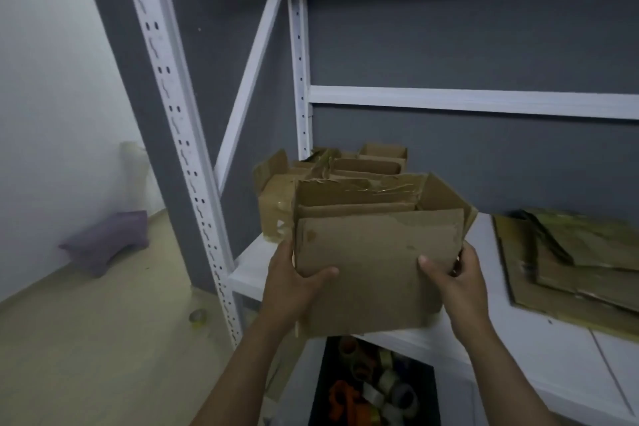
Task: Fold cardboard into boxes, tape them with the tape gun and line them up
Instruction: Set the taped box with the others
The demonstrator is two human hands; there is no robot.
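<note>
I hold a brown cardboard box [377, 263] in both hands above the front of the white shelf [539, 349]. Its top flaps stand open and tape shows along its far edge. My left hand [294, 284] grips its lower left corner, thumb on the front face. My right hand [456, 280] grips the lower right side. Behind it, at the shelf's back left, stand several other folded boxes [283, 207] in a row, some with tape on them. The tape gun is not clearly seen.
A pile of flat cardboard sheets [574, 266] lies on the shelf at the right. Below the shelf a black bin [373, 387] holds tape rolls. White rack uprights [186, 149] stand at the left. A tape roll [197, 316] and a purple cushion [107, 242] lie on the floor.
</note>
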